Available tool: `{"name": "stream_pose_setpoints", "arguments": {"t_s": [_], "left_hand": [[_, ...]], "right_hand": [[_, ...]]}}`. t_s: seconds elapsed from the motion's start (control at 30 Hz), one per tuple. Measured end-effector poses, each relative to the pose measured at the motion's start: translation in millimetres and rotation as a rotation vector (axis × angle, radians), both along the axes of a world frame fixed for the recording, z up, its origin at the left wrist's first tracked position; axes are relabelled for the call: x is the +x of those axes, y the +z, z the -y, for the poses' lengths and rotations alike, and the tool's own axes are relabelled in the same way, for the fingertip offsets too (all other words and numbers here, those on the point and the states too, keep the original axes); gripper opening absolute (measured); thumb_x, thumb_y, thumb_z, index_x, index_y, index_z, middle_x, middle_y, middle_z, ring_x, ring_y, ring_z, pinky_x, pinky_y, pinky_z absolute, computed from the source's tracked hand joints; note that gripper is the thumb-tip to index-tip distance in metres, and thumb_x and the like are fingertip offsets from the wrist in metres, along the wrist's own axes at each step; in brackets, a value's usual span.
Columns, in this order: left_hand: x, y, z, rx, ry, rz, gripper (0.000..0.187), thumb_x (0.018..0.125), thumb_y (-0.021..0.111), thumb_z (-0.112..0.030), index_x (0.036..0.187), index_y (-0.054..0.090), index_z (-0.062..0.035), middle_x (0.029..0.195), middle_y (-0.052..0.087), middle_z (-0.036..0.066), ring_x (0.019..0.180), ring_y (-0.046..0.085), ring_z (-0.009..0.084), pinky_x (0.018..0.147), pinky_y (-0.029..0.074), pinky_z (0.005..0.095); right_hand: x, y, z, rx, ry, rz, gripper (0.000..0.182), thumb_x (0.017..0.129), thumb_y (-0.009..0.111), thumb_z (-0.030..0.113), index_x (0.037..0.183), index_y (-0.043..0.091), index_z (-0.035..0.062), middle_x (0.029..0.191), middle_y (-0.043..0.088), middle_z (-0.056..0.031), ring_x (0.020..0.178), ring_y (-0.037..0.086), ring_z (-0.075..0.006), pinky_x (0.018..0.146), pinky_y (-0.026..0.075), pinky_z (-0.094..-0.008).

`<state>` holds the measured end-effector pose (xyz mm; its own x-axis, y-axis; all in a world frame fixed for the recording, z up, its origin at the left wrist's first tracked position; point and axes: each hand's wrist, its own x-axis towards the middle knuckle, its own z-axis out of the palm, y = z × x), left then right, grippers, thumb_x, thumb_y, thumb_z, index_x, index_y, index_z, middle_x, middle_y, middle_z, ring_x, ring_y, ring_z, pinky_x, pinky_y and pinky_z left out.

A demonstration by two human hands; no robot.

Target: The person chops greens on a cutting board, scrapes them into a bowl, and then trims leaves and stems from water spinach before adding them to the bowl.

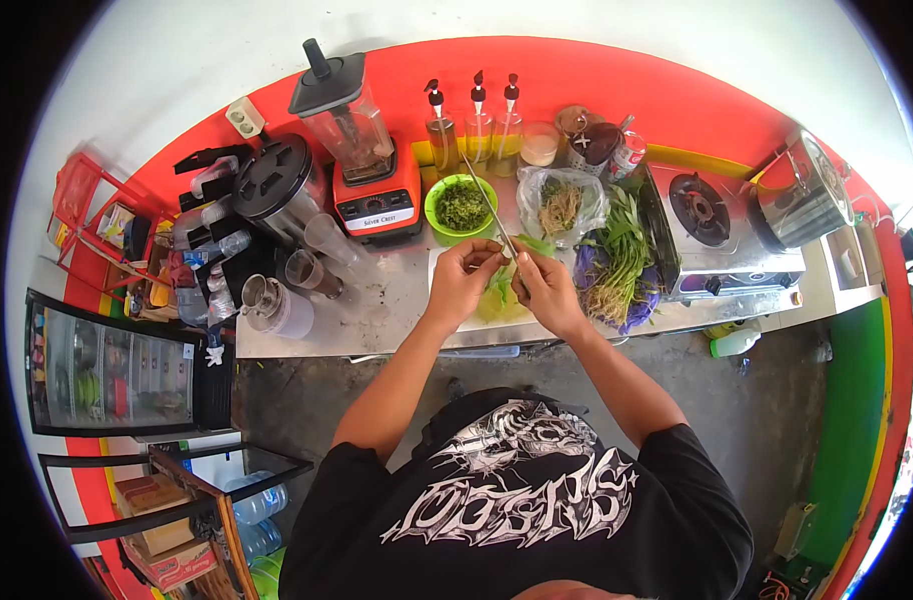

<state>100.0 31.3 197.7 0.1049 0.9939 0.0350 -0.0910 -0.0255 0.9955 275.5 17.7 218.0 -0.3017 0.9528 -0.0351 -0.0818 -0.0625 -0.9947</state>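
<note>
My right hand (547,285) is closed around a knife (489,205), its long thin blade pointing up and to the left. A green leaf (535,244) shows beside its fingers. Just left of it, my left hand (467,280) has its fingertips pinched together close to the knife; what they hold is too small to make out. Under both hands lies a pale cutting board (447,262) with light green leaf pieces (501,302) on it. Beyond the hands, a bright green bowl (433,212) holds finely chopped greens (462,206).
Right of the board are a bundle of rooted greens (617,255), a plastic bag (589,222) with roots, and a gas stove (732,230). A red blender (377,200), pump bottles (479,125) and plastic cups (327,238) stand behind and left. The steel counter's front edge (377,345) is near me.
</note>
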Motion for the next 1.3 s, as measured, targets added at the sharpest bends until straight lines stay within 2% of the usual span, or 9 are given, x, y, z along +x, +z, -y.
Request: {"name": "stream_pose_setpoints", "arguments": {"t_s": [0.33,0.63,0.7,0.73,0.77,0.83,0.87,1.1,1.3], "left_hand": [[-4.4,11.0,-1.0,0.028,0.030,-0.004,0.015,0.096,0.068,-0.007,0.108,0.068,0.0022,0.092,0.074,0.007,0.084,0.068,0.0102,0.075,0.052,0.0250],[-17.1,12.1,6.6,0.021,0.020,-0.107,0.015,0.094,0.068,-0.005,0.108,0.069,0.0024,0.091,0.073,0.005,0.083,0.066,0.0082,0.075,0.050,0.0237],[-20.9,11.9,10.7,-0.017,0.022,-0.140,0.015,0.094,0.068,-0.004,0.108,0.069,0.0022,0.093,0.073,0.005,0.086,0.066,0.0082,0.078,0.049,0.0237],[-22.4,7.1,11.6,-0.003,0.073,-0.109,0.017,0.095,0.068,-0.005,0.110,0.068,0.0025,0.094,0.073,0.006,0.087,0.067,0.0091,0.080,0.049,0.0245],[-24.0,2.3,11.9,0.012,0.122,-0.079,0.019,0.095,0.067,-0.006,0.112,0.068,0.0028,0.095,0.074,0.007,0.089,0.067,0.0101,0.082,0.049,0.0254],[-28.4,-6.9,12.5,0.020,0.160,-0.067,0.020,0.095,0.067,-0.007,0.113,0.067,0.0027,0.095,0.075,0.008,0.087,0.067,0.0101,0.081,0.049,0.0258],[-30.0,-11.4,13.0,0.029,0.204,-0.054,0.021,0.096,0.067,-0.008,0.114,0.067,0.0025,0.095,0.076,0.008,0.086,0.067,0.0101,0.081,0.050,0.0263],[-36.2,-27.9,21.3,-0.001,0.233,-0.030,0.020,0.097,0.067,-0.009,0.113,0.067,0.0020,0.097,0.076,0.008,0.087,0.066,0.0099,0.081,0.049,0.0277],[-39.1,-37.1,25.9,-0.057,0.237,-0.076,0.017,0.096,0.067,-0.007,0.111,0.068,0.0010,0.097,0.075,0.007,0.083,0.063,0.0087,0.076,0.049,0.0262]], "right_hand": [[-12.5,1.6,0.1,0.080,-0.017,-0.039,0.038,0.110,0.046,0.020,0.143,0.056,0.0051,0.071,0.049,0.0038,0.060,0.041,-0.0048,0.053,0.037,-0.0228],[-7.4,-17.7,-4.2,0.627,-0.267,0.462,0.037,0.104,0.056,0.017,0.138,0.062,0.0033,0.062,0.047,-0.0051,0.057,0.040,-0.0080,0.052,0.037,-0.0288],[-1.9,-21.0,-13.1,0.412,-0.358,0.433,0.038,0.105,0.056,0.018,0.140,0.060,0.0032,0.061,0.047,-0.0037,0.054,0.040,-0.0085,0.051,0.036,-0.0299],[1.2,-31.7,-20.0,0.332,-0.368,0.357,0.032,0.106,0.054,0.022,0.125,0.068,0.0000,0.060,0.047,-0.0015,0.052,0.041,-0.0085,0.049,0.035,-0.0293],[4.5,-43.6,-25.8,0.330,-0.373,0.358,0.032,0.106,0.054,0.022,0.125,0.068,0.0000,0.060,0.047,-0.0015,0.052,0.041,-0.0085,0.049,0.035,-0.0293],[8.8,-64.9,-31.7,-0.034,-0.192,0.013,0.034,0.108,0.051,0.027,0.101,0.068,-0.0014,0.060,0.046,0.0011,0.052,0.042,-0.0074,0.048,0.034,-0.0275],[6.9,-75.2,-30.6,-0.119,-0.210,0.047,0.038,0.109,0.049,0.030,0.086,0.060,0.0014,0.059,0.045,0.0019,0.051,0.041,-0.0071,0.046,0.034,-0.0261],[-4.7,-139.0,-27.6,-0.500,-0.065,0.008,0.032,0.108,0.049,0.032,0.104,0.057,0.0016,0.071,0.051,-0.0051,0.052,0.043,-0.0104,0.042,0.036,-0.0256],[-1.3,-148.7,-31.1,-0.639,0.050,0.047,0.037,0.108,0.049,0.037,0.103,0.055,0.0011,0.072,0.054,-0.0073,0.053,0.046,-0.0107,0.041,0.038,-0.0273]]}}
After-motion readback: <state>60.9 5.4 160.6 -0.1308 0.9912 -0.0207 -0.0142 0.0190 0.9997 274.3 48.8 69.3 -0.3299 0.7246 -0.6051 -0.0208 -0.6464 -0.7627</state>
